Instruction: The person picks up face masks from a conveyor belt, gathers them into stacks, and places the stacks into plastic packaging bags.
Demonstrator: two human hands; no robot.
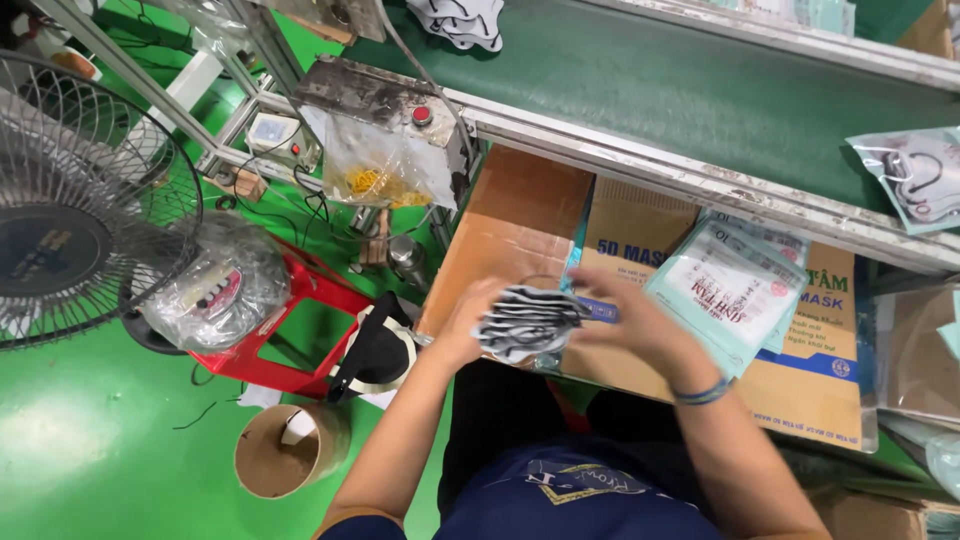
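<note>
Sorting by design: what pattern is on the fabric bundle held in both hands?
Black-and-white zebra-like stripes on the fabric bundle, seen in the head view.

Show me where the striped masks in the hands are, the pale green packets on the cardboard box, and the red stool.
striped masks (527,322): head view, middle of the stack.
pale green packets (728,290): head view, face of the top packet.
red stool (318,290): head view, bare seat edge.
</note>
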